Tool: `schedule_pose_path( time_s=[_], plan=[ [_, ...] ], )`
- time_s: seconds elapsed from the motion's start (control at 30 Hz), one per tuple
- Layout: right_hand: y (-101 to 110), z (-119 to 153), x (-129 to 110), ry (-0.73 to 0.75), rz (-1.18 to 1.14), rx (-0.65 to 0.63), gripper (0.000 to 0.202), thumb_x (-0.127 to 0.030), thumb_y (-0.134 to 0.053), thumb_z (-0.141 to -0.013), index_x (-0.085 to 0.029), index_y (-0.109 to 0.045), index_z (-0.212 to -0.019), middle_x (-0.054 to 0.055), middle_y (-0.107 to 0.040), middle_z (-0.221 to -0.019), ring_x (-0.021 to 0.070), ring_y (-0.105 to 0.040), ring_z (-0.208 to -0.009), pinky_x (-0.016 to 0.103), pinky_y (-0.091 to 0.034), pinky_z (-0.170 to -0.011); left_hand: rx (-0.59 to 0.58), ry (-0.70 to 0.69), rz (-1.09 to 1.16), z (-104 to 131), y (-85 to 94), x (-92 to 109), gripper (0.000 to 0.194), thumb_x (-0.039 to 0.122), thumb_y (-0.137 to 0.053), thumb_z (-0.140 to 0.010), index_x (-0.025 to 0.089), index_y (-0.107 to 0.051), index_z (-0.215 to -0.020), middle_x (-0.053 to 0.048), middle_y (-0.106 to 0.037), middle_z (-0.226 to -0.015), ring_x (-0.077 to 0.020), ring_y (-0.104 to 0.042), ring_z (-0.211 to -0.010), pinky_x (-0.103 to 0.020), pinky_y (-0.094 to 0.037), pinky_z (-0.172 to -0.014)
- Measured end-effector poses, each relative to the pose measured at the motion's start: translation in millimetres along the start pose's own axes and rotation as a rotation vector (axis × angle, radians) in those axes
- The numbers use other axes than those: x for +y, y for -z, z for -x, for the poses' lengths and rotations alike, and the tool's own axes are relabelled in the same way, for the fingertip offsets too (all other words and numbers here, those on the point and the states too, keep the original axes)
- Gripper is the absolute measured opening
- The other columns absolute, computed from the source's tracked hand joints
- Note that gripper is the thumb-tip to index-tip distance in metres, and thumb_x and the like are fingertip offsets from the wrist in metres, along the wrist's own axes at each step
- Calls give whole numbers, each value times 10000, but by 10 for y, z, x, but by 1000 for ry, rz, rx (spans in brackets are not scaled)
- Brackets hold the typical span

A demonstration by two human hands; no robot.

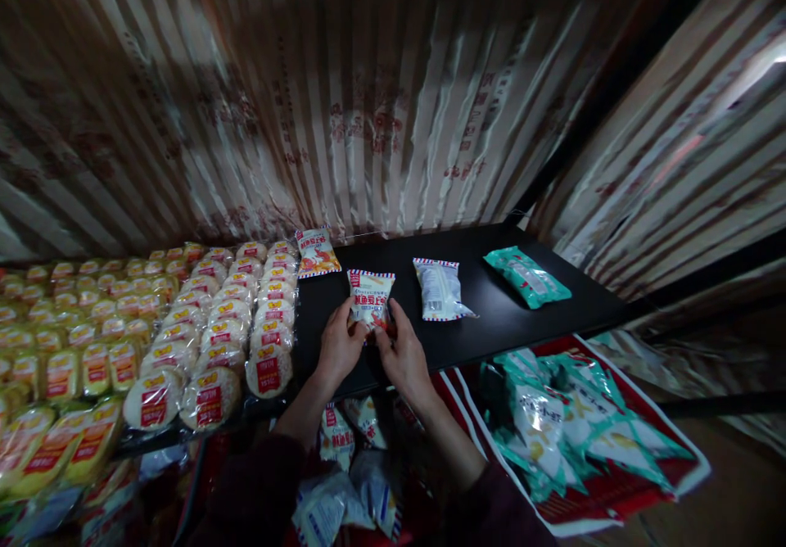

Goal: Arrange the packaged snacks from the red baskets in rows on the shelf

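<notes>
Bag (371, 296) sits between my left hand (341, 342) and right hand (404, 354), fingers (398, 316) curled in, gripping its lower sides.

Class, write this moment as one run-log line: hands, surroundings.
left hand: gripping white snack bag; right hand: gripping same bag; place: black shelf; left: round wrapped snacks; right: pale bag, green packet

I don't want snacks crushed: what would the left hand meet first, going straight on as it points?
The left hand would first meet the white snack bag that it touches. Beyond that, probably the striped sheeting behind the black shelf, though depth is unclear.
</notes>
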State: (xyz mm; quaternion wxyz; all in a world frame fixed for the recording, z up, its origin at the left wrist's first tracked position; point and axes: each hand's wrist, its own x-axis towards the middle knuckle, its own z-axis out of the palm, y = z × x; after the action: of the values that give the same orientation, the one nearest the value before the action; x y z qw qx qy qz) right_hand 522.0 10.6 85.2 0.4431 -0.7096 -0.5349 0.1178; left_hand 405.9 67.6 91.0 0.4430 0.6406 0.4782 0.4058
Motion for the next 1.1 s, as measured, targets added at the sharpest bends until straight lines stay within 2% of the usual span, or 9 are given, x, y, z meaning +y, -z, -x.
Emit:
schedule_pose_path(
  time_s=[0.07, 0.17, 0.43, 0.53, 0.6, 0.7, 0.83, 0.97, 1.1],
  plan=[
    [20, -13, 12, 11, -24, -19, 545, -314, -458, -855, -120, -433, -1364, 166, -559, -1309, 283, -540, -1200, 486, -436, -1013, 21, -10, -14, 20, -11, 5, 491, 176, -551, -769, 176, -555, -1259, -132, -586, -1267, -255, -577, -1131, -434, -398, -1035],
    [48, -11, -2, 18, -64, -28, 507, -315, -482, -847, -148, -486, -1326, 141, -599, -1266, 277, -569, -1155, 478, -457, -991, 41, -16, -1, 16, -39, -1, 490, 154, -539, -770, 178, -556, -1259, -122, -579, -1285, -252, -550, -1171, -424, -383, -1056],
    [120, -52, 5, 21, -322, 9, 429, -373, -492, -882, -189, -546, -1266, 112, -545, -1343, 231, -528, -1224, 423, -418, -1046, -5, -8, 232, -18, -147, -35, 494, 210, -550, -809, 227, -507, -1300, -65, -597, -1279, -209, -580, -1134, -349, -467, -986],
    [115, -75, 18, -65, -377, 65, 400, -406, -561, -834, -181, -618, -1160, 120, -512, -1369, 251, -487, -1263, 429, -406, -1053, -33, 22, 257, -14, -146, 19, 503, 253, -545, -827, 195, -474, -1322, -87, -594, -1277, -209, -608, -1085, -339, -494, -942],
    [113, -86, 4, -165, -429, 74, 462, -426, -610, -795, -179, -598, -1186, 123, -530, -1349, 264, -515, -1229, 440, -430, -1029, -39, 31, 259, -14, -137, 54, 506, 275, -547, -832, 179, -464, -1323, -97, -595, -1269, -209, -614, -1070, -338, -495, -937],
    [114, -103, -53, -293, -580, 55, 664, -439, -672, -741, -150, -484, -1309, 140, -570, -1303, 265, -578, -1149, 434, -468, -991, -33, 48, 290, -22, -129, 74, 495, 279, -552, -833, 171, -460, -1308, -103, -596, -1263, -210, -604, -1087, -350, -475, -964],
    [122, -115, -144, -357, -800, 54, 788, -426, -702, -711, -157, -385, -1381, 124, -612, -1256, 247, -627, -1077, 398, -514, -938, -26, 68, 379, -18, -136, 74, 471, 251, -556, -828, 192, -445, -1282, -102, -588, -1269, -206, -597, -1097, -362, -468, -968],
    [149, -101, -191, -306, -732, 26, 658, -415, -672, -750, -171, -473, -1327, 98, -632, -1231, 236, -647, -1030, 372, -545, -888, 57, 33, 384, 20, -139, 120, 476, 215, -580, -802, 205, -414, -1248, -108, -560, -1274, -188, -607, -1057, -337, -487, -925],
    [158, -80, -217, -192, -661, -8, 598, -422, -612, -806, -182, -471, -1335, 84, -635, -1231, 224, -641, -1046, 345, -554, -873, 102, 6, 355, 46, -125, 158, 423, 222, -604, -782, 212, -439, -1172, -95, -550, -1223, -177, -606, -1008, -306, -513, -839]
  ],
)
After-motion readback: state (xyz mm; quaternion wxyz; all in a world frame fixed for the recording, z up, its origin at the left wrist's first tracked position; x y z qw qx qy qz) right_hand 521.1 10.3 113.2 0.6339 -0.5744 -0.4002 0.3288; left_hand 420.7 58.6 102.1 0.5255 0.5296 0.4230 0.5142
